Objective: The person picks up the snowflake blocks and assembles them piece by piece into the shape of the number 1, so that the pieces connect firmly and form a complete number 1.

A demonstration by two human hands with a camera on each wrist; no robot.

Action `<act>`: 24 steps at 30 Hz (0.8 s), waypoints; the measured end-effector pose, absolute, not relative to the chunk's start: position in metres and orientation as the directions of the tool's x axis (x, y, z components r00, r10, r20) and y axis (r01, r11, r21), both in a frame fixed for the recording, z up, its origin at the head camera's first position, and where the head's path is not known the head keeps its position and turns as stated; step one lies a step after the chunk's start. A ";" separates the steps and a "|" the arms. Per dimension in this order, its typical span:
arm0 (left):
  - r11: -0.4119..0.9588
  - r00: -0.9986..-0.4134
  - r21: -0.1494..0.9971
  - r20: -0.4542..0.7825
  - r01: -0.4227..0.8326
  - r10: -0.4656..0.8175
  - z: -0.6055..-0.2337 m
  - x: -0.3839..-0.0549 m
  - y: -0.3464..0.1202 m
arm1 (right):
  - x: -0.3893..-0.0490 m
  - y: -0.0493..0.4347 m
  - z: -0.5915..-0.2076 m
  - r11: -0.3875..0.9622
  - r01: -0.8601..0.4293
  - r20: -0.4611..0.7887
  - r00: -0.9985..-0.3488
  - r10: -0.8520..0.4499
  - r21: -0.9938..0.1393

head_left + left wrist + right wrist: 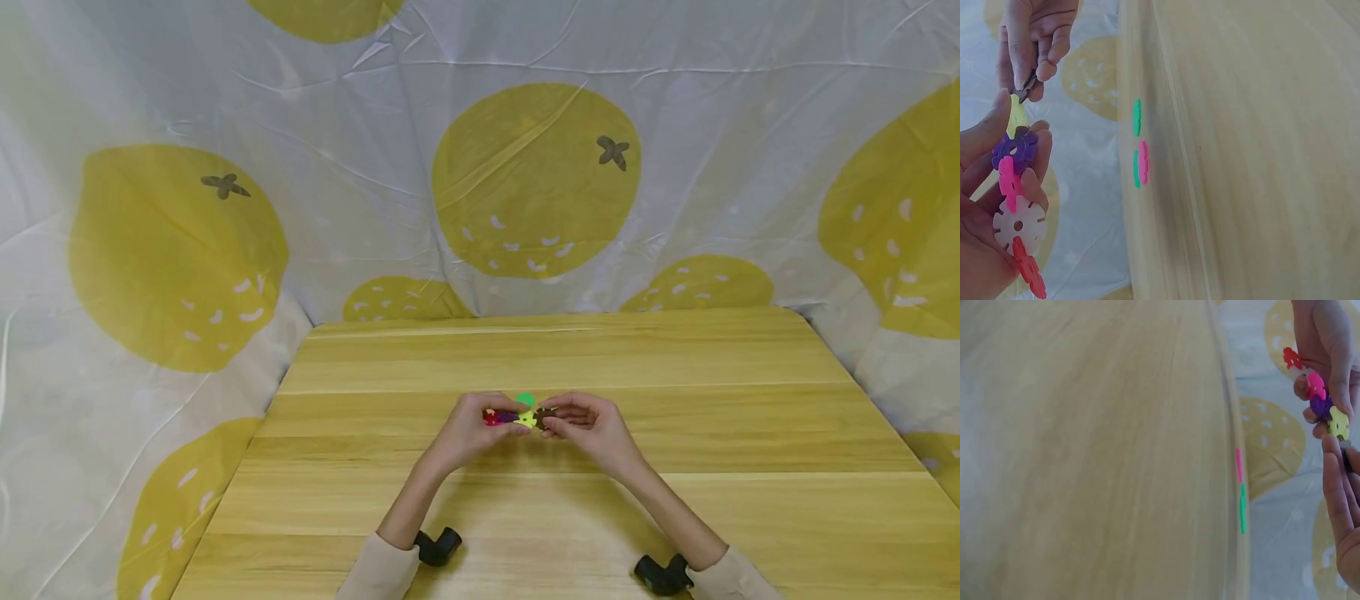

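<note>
Several notched snowflake discs are joined slot to slot in a chain between the two hands. In the left wrist view it runs from a red disc through a white disc, a pink disc and a purple disc to a yellow disc. My left hand holds this chain, its thumb and fingers around the purple and yellow part. A dark brown disc is pinched by my right hand at the yellow disc's edge. Fingers partly cover both.
Loose green discs and a pink disc lie on the wooden table, just beyond the hands. Black wrist-worn pieces sit below the forearms. A lemon-print cloth hangs behind the table.
</note>
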State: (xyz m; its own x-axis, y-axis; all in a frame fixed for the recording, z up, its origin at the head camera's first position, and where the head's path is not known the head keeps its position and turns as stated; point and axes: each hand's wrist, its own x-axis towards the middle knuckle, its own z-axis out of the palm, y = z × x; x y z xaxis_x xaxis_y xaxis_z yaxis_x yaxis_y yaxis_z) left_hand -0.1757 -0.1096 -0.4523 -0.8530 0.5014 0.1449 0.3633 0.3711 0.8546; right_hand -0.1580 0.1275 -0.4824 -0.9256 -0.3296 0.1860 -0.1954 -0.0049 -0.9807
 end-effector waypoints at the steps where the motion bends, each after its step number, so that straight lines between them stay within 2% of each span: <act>1: 0.368 -0.852 0.855 0.146 0.364 0.502 -0.452 -0.176 -0.110 | -0.158 0.127 -0.483 -0.010 -0.198 0.190 -0.924 -0.332 -0.980; 15: 0.335 -0.845 0.861 0.178 0.382 0.504 -0.452 -0.175 -0.106 | -0.155 0.125 -0.476 -0.021 -0.224 0.218 -0.915 -0.339 -0.974; 24: 0.343 -0.882 0.889 0.125 0.303 0.455 -0.453 -0.176 -0.110 | -0.157 0.132 -0.478 0.019 -0.240 0.216 -0.903 -0.371 -0.971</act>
State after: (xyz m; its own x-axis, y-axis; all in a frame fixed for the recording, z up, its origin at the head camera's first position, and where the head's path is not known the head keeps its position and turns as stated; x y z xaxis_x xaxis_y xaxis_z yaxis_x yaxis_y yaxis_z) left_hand -0.1756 -0.1103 -0.4533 -0.8816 0.4552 0.1249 0.3029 0.3426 0.8893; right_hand -0.1573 0.1320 -0.4777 -0.9034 -0.3707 0.2157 -0.2395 0.0189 -0.9707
